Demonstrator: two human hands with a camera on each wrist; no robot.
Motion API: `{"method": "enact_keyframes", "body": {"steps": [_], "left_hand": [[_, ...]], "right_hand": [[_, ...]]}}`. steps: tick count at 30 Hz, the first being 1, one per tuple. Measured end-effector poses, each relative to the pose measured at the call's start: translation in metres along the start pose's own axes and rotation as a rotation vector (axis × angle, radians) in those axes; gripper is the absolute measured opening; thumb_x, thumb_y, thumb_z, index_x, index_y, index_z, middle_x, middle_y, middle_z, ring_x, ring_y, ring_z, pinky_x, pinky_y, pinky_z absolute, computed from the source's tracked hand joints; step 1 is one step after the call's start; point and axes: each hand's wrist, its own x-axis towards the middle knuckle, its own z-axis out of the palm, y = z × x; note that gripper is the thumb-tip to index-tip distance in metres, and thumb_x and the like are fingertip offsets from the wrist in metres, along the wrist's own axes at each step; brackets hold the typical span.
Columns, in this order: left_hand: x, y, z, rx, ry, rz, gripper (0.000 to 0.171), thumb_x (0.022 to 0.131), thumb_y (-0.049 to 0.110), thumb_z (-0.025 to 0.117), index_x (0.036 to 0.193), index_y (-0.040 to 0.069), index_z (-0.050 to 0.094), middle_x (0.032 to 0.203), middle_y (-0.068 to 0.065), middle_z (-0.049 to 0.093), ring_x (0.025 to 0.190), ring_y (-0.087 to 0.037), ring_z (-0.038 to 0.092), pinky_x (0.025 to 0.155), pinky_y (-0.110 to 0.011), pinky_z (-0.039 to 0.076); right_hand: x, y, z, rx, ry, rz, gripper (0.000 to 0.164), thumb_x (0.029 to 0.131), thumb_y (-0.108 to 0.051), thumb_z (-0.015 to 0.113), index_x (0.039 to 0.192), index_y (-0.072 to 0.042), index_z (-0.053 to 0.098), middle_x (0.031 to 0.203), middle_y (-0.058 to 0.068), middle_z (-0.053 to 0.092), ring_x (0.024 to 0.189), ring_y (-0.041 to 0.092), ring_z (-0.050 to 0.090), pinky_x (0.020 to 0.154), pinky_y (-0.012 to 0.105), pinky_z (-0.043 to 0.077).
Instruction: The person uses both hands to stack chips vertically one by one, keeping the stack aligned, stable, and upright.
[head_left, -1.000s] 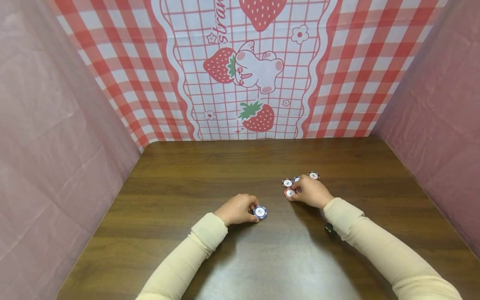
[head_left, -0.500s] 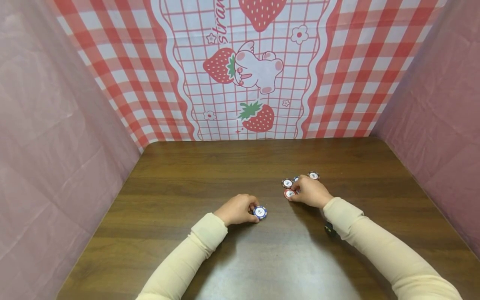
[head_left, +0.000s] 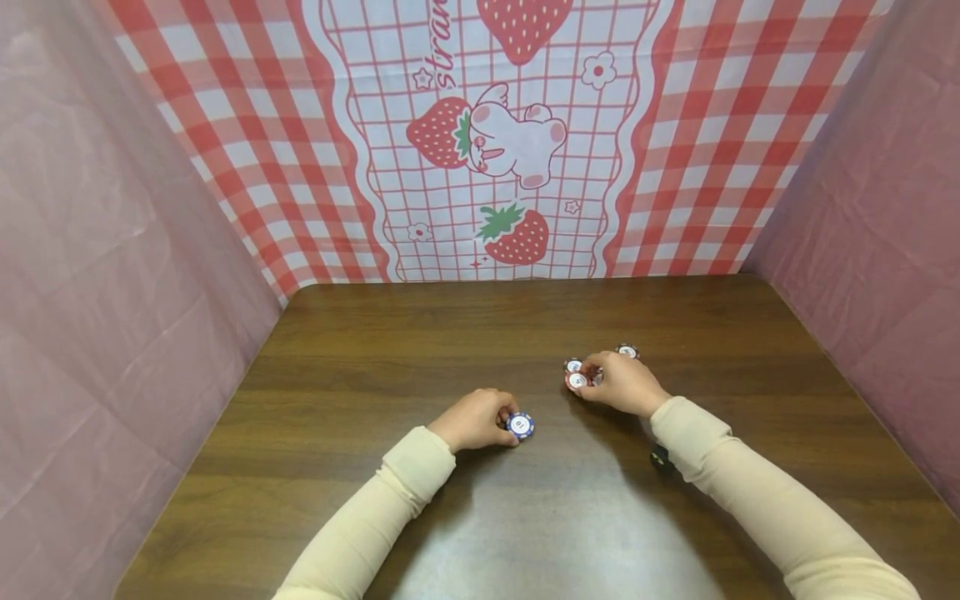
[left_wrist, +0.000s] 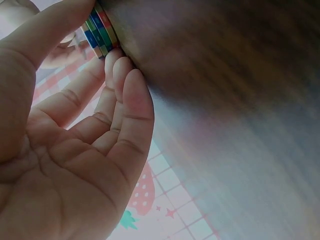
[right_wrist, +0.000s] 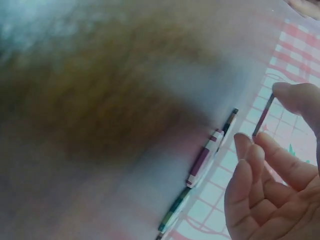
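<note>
Near the table's middle, my left hand (head_left: pixel 476 418) holds a short stack of poker chips by its edge, with a blue chip marked 10 (head_left: pixel 521 425) on top. Green and red edges show lower in that stack (left_wrist: pixel 100 32) in the left wrist view. Farther right, my right hand (head_left: pixel 618 383) pinches a red poker chip (head_left: pixel 577 381) between thumb and fingertips. Seen from the right wrist, this pinched chip (right_wrist: pixel 264 115) is raised off the table. A dark chip (head_left: pixel 573 365) lies just behind it, partly covered.
Another dark chip (head_left: pixel 627 350) lies beyond the right hand. A purple-and-white chip (right_wrist: pixel 205 159) and a green-edged chip (right_wrist: pixel 174 210) lie flat under that hand. A small dark object (head_left: pixel 661 457) shows beneath the right cuff. A checked strawberry cloth (head_left: pixel 517 150) hangs behind the wooden table (head_left: pixel 360 333).
The right hand has lifted the red chip from the table, and it now overlaps the dark chip behind. The blue chip beside them is now hidden. The left hand stays still.
</note>
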Motion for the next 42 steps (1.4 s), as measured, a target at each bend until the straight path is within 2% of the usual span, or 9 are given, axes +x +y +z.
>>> {"method": "enact_keyframes", "body": {"steps": [5,11,19,23,29,42], "left_hand": [[0.0,-0.001,0.001,-0.004,0.004,0.0,0.031,0.067,0.026,0.079,0.092,0.015,0.064,0.079,0.005,0.06,0.072,-0.005,0.051,0.067,-0.018,0.041],[0.0,-0.001,0.001,-0.007,0.007,-0.001,0.031,0.067,0.026,0.08,0.092,0.015,0.064,0.079,0.005,0.06,0.073,-0.005,0.051,0.067,-0.018,0.041],[0.0,-0.001,0.001,-0.005,0.013,0.008,0.031,0.066,0.026,0.08,0.091,0.015,0.064,0.078,0.005,0.06,0.073,-0.005,0.052,0.067,-0.018,0.041],[-0.001,-0.001,0.0,-0.005,0.014,0.011,0.031,0.066,0.026,0.08,0.091,0.015,0.064,0.078,0.005,0.06,0.073,-0.006,0.052,0.066,-0.018,0.041],[-0.001,-0.001,0.0,-0.007,0.012,0.012,0.031,0.067,0.026,0.079,0.092,0.015,0.064,0.078,0.005,0.06,0.073,-0.006,0.052,0.066,-0.018,0.041],[0.0,0.0,0.0,0.016,0.008,0.012,0.032,0.067,0.027,0.079,0.091,0.014,0.064,0.077,0.006,0.06,0.071,-0.005,0.052,0.065,-0.018,0.041]], "right_hand": [[0.0,-0.003,-0.002,0.063,0.051,-0.02,0.033,0.072,-0.031,0.074,0.094,-0.008,0.068,0.082,0.001,0.067,0.065,0.009,0.054,0.06,0.028,0.045],[-0.002,-0.009,-0.003,0.142,0.089,-0.032,0.035,0.071,-0.029,0.076,0.098,-0.008,0.069,0.09,0.004,0.067,0.072,0.013,0.056,0.063,0.028,0.044],[-0.005,-0.015,0.0,0.262,0.097,-0.088,0.028,0.073,-0.022,0.076,0.098,-0.012,0.068,0.083,0.0,0.064,0.066,0.01,0.052,0.056,0.022,0.043],[-0.005,-0.02,0.002,0.302,0.106,-0.116,0.027,0.073,-0.026,0.077,0.096,-0.014,0.069,0.08,-0.003,0.063,0.065,0.01,0.053,0.056,0.022,0.043],[-0.004,-0.025,0.006,0.308,0.104,-0.152,0.028,0.071,-0.034,0.077,0.094,-0.019,0.07,0.079,-0.005,0.063,0.064,0.008,0.051,0.056,0.022,0.042],[-0.001,-0.038,0.017,0.332,0.066,-0.239,0.025,0.071,-0.03,0.078,0.092,-0.018,0.071,0.076,-0.008,0.062,0.063,0.005,0.05,0.055,0.021,0.043]]}}
